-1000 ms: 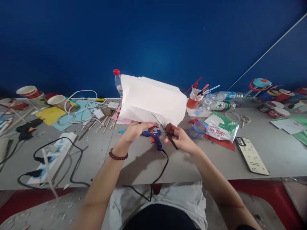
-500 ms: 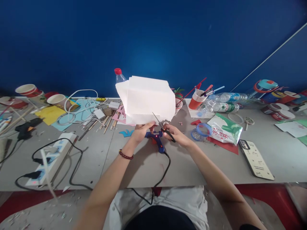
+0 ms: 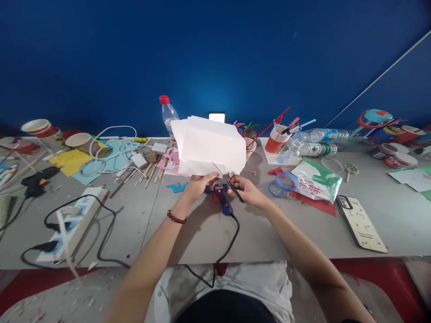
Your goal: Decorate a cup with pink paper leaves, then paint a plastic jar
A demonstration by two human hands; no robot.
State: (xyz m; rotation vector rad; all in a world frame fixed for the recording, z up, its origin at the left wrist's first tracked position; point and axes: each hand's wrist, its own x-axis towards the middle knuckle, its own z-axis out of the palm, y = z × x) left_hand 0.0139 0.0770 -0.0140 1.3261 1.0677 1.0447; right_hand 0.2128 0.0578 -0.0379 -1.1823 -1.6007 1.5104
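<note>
A large white sheet of paper is held up by its near edge in my left hand, thumb on top and fingers beneath. My right hand grips a pair of black-handled scissors, whose blades point up and left over the paper's lower edge. Just below both hands, a blue glue gun with a glowing red light rests on the table, its black cord running toward me. Left of it lies a blue paper cutout.
A bottle with a red cap and a lit phone stand behind the paper. Leftward are a power strip, tangled white cable and wooden sticks. On the right are paper cups, plastic bottles, tape rolls and another phone.
The paper's far edge has dipped lower, uncovering the lit phone and more of the bottle behind it. The scissors have tilted slightly in my right hand. The left hand has barely moved.
</note>
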